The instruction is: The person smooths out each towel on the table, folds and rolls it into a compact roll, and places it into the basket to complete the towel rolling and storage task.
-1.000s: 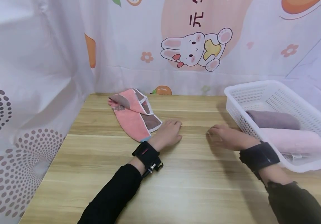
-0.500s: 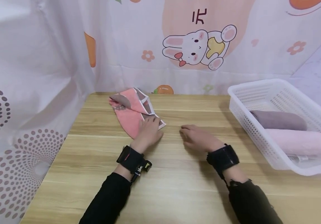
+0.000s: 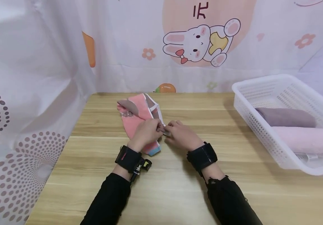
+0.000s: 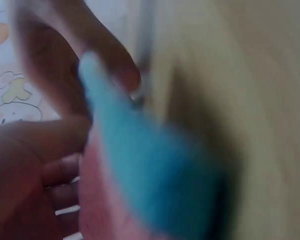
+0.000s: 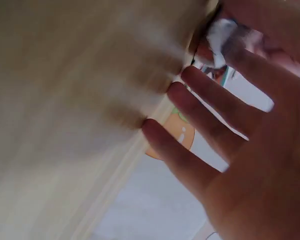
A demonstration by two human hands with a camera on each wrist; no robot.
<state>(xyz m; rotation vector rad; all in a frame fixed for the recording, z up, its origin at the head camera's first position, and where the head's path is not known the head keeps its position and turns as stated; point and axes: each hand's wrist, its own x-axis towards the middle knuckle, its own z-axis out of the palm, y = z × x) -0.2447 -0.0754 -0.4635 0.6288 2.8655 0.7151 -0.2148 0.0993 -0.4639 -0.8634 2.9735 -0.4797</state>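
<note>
1. Left of centre on the tabletop (image 3: 175,190), close to its far edge, lies the cloth (image 3: 136,107), pink and grey-brown with white trim, loosely folded and rumpled.
2. At the cloth's near right edge, the left hand (image 3: 146,129) pinches the trim, its fingers curled.
3. Facing it, just beside, the right hand (image 3: 184,135) pinches the same edge between thumb and forefinger; the right wrist view shows its other three fingers stretched out and spread, tips close to the tabletop, though whether they touch cannot be told.
4. Below the left hand a blue corner (image 3: 153,151) of the cloth sticks out; in the left wrist view it is large and blurred.
5. Both wrists wear black bands, with black sleeves behind them.
6. On the right side, well apart from the hands, stands a white basket (image 3: 258,132). In it a grey roll (image 3: 286,117) and a pale pink roll (image 3: 310,140) lie side by side, the grey one farther back.
7. Behind the tabletop hangs a white curtain (image 3: 122,37) printed with a sideways rabbit (image 3: 195,45).
</note>
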